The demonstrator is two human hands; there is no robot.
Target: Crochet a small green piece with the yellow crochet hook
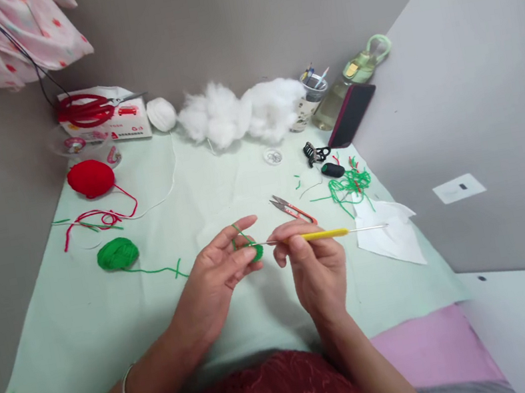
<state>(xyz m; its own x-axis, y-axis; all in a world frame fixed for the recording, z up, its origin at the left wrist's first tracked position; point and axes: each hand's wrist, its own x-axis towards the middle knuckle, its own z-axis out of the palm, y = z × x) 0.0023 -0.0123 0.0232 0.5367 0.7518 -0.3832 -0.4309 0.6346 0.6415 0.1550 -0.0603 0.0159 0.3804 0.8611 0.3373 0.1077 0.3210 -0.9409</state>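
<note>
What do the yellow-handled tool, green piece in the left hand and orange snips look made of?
Yellow-handled tool: handle probably plastic, smooth and evenly coloured; shafts likely metal, thin and silvery.
Green piece: apparently yarn, matte, with a strand attached; fibre unclear.
Orange snips: blades look like grey metal; handles could be painted metal or plastic.

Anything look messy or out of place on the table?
Yes: green yarn scraps lie in a tangled heap by the white sheet, and the loose red yarn tail is looped untidily. I see nothing spilled.
</note>
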